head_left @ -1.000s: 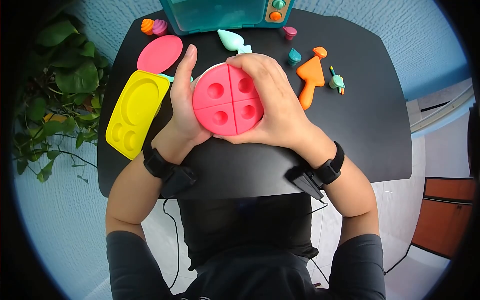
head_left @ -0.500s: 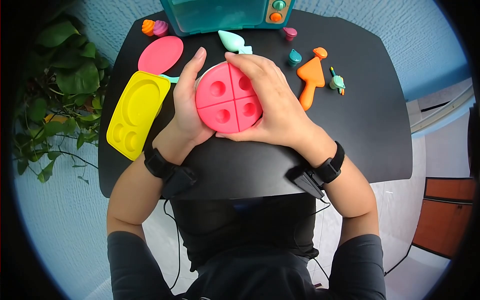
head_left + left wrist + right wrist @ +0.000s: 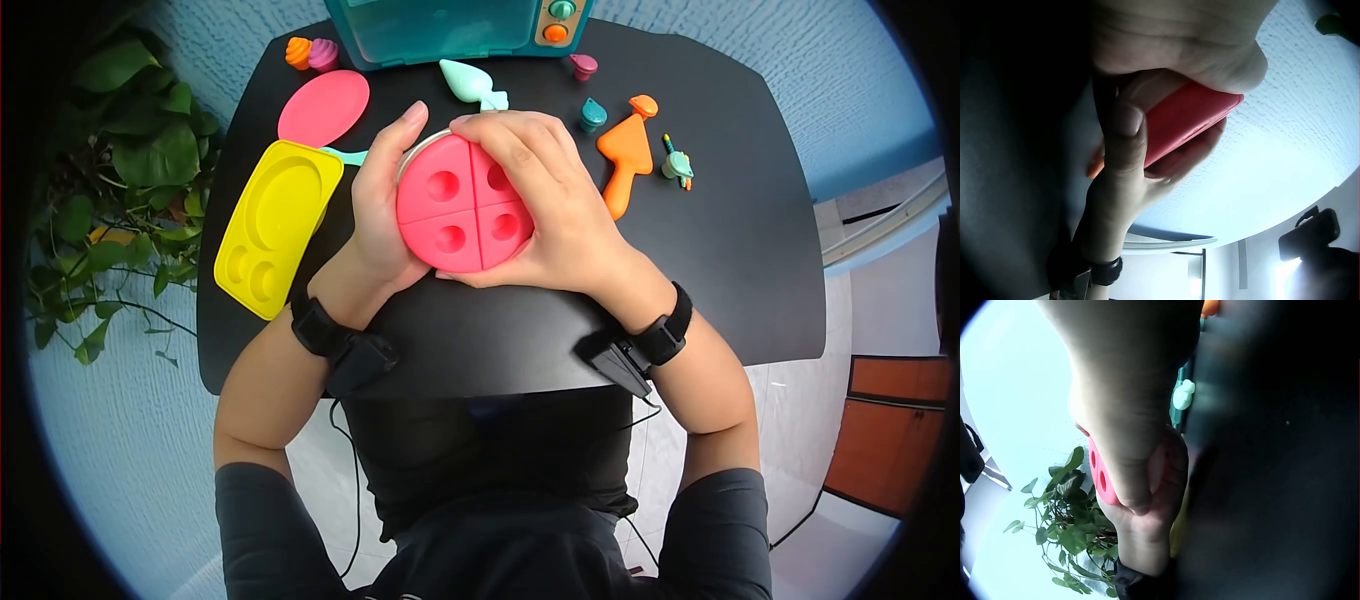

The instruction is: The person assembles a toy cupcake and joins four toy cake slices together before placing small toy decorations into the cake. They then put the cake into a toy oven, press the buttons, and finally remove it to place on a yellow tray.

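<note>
A round pink piece [image 3: 440, 205], marked by a cross groove into four quarters with a round dimple in each, is held between both hands above the black table. A pale rim shows under its upper left edge. The left hand [image 3: 378, 215] supports it from the left, thumb raised and its other fingers hidden beneath. From the right, the right hand [image 3: 560, 205] grips it, fingers over the top edge and thumb along the lower edge. In the left wrist view the pink side [image 3: 1188, 119] shows between the palms; in the right wrist view two dimples of the pink piece [image 3: 1099, 475] show.
A yellow tray [image 3: 275, 230] and pink oval plate [image 3: 323, 107] lie left. A teal oven box [image 3: 440, 30] stands behind, a mint piece [image 3: 467, 82] before it. An orange spatula [image 3: 626, 160] and several small pieces lie right; toy cupcakes [image 3: 311, 54] sit back left.
Both hands and the pink piece have shifted slightly to the right in the head view, the left thumb most visibly. The grip on the piece looks the same.
</note>
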{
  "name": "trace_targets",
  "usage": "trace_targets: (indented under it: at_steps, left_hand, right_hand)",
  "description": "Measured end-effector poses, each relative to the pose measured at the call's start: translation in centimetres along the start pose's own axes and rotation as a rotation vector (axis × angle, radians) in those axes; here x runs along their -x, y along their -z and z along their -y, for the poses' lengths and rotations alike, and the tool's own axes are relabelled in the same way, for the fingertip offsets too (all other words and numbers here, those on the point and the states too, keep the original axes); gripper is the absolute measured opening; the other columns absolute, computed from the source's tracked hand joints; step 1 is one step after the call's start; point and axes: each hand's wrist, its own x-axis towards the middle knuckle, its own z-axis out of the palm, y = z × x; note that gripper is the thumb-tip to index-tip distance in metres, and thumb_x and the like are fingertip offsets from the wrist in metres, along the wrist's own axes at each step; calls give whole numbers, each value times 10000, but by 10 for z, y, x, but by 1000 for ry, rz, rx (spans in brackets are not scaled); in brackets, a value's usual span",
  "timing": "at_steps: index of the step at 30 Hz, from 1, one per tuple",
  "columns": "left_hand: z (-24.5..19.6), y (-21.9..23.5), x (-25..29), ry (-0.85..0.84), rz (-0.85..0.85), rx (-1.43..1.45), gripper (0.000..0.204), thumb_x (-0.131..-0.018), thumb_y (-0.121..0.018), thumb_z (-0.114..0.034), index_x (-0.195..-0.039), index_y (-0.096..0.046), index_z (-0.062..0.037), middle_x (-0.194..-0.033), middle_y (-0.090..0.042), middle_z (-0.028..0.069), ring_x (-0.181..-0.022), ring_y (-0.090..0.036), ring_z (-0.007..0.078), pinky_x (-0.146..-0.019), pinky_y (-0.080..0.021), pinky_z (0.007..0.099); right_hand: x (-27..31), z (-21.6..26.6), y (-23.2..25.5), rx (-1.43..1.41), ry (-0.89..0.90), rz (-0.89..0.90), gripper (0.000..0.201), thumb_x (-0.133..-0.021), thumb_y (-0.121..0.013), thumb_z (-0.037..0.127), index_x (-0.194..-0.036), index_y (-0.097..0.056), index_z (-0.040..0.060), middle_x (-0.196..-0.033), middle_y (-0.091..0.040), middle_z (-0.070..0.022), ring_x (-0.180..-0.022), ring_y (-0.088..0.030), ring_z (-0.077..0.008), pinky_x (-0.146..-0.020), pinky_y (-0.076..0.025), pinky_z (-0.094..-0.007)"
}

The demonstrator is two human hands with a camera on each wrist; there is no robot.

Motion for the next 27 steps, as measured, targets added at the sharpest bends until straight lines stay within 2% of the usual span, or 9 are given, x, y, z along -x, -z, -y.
trace_targets:
  at_steps: [13,23,25,27]
  left_hand:
    - [0,-1,-1,-7,-75,-54,600,-1120,-426,-537,-1363,-630,-28,-1279,-728,136,-1136,-747,247,-979,-627,402]
    - [1,1,-2,-37,-47,-57,528,-1135,-431,-476,-1331,-641,-33,-1242,-739,133,-1105,-755,237,-960,-633,398]
    - [0,-4,0,-48,-77,-49,459,-1131,-491,-448,-1213,-685,-40,-1173,-752,99,-1046,-745,198,-914,-615,350]
    - [-1,-6,0,-43,-79,-42,459,-1129,-493,-449,-1215,-685,-41,-1173,-752,100,-1046,-746,199,-916,-615,350]
  right_hand:
    - [1,-2,1,-39,-32,11,1112,-590,-1058,368,-1519,-536,49,-1453,-596,-147,-1309,-578,-390,-1095,-502,-480]
    - [1,-2,0,-30,-30,22,1127,-587,-1063,372,-1524,-528,45,-1467,-585,-155,-1324,-571,-388,-1105,-496,-481]
    - [1,-3,-1,-29,-23,14,1127,-585,-1063,378,-1521,-533,41,-1465,-585,-156,-1323,-571,-389,-1104,-496,-480]
    - [1,-3,-1,-31,-16,8,1127,-586,-1063,378,-1521,-533,40,-1465,-586,-157,-1321,-571,-390,-1102,-498,-481]
